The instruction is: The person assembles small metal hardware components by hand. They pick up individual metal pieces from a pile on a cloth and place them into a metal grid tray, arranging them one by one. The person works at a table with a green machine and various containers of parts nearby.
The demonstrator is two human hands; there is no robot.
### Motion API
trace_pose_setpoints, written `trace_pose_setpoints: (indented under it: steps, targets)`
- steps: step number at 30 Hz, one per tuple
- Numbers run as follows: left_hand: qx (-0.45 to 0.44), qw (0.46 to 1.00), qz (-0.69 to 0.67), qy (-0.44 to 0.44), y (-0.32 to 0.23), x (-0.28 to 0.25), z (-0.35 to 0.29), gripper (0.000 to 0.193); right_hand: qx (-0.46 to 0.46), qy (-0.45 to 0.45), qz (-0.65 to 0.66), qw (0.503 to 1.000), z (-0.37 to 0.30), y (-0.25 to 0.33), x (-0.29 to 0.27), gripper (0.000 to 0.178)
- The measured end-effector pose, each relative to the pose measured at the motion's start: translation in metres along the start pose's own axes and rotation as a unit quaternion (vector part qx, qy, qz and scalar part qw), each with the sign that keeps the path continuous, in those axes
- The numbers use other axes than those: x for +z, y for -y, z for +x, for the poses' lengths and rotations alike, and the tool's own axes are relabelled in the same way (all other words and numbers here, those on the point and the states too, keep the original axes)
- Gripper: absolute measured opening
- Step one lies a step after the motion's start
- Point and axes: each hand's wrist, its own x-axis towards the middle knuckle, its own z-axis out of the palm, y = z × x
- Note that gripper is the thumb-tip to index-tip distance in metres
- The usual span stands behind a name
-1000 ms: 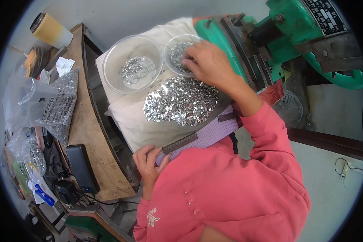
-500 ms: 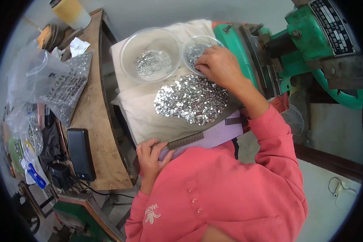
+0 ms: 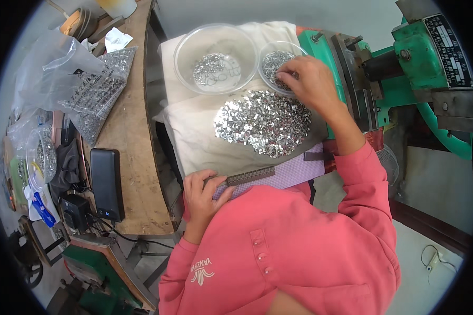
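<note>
My left hand [image 3: 202, 198] grips the left end of a dark slotted metal strip [image 3: 251, 175], fingers on its far side and thumb on the near side. The strip lies on a purple textured mat [image 3: 291, 176] in front of my body. My right hand [image 3: 312, 83] reaches into the small clear bowl [image 3: 264, 80], which holds many little silvery parts [image 3: 274, 62]. Its fingertips are bunched together among them; whatever they pinch is hidden. A heap of shiny small metal pieces [image 3: 263, 123] spreads over the cloth between the bowls and the strip.
Left of the small bowl stands a larger clear tub [image 3: 181, 65] with silvery rings inside. A pale cloth [image 3: 186, 136] lies beneath both. The green machine [image 3: 420, 52] borders the right side. On the wooden bench [image 3: 136, 173] are a bag of metal parts [image 3: 102, 89] and a black power bank [image 3: 107, 184].
The whole scene sits slightly farther right and higher in the picture. My right hand stays at the small bowl with its fingers shifted a little; my left hand remains at the strip's end.
</note>
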Motion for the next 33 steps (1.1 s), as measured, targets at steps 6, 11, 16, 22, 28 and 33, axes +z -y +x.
trace_pose_setpoints:
  steps: [6, 11, 16, 22, 28, 33]
  targets:
    - [0.0, 1.0, -0.001, 0.005, 0.001, -0.001, 0.001, 0.035, 0.089, 0.011, 0.051, 0.995, -0.006, -0.001, -0.01, 0.019]
    - [0.014, 1.0, 0.001, 0.002, 0.002, -0.001, 0.001, 0.032, 0.121, 0.005, 0.142, 0.982, -0.011, 0.004, -0.018, 0.017]
    - [0.022, 1.0, 0.005, 0.002, 0.004, 0.001, 0.0, 0.031, 0.102, 0.035, 0.292, 0.95, -0.062, 0.029, -0.027, 0.014]
    - [0.029, 1.0, 0.0, -0.006, 0.005, 0.0, -0.001, 0.033, 0.224, 0.068, 0.438, 0.868, -0.122, 0.046, -0.008, 0.009]
    - [0.027, 1.0, -0.009, -0.012, 0.003, 0.002, 0.001, 0.03, 0.309, 0.113, 0.555, 0.764, -0.146, 0.055, 0.004, 0.01]
    - [0.023, 1.0, -0.013, -0.011, 0.001, 0.0, 0.001, 0.031, 0.259, 0.149, 0.442, 0.846, -0.153, 0.055, 0.007, 0.013]
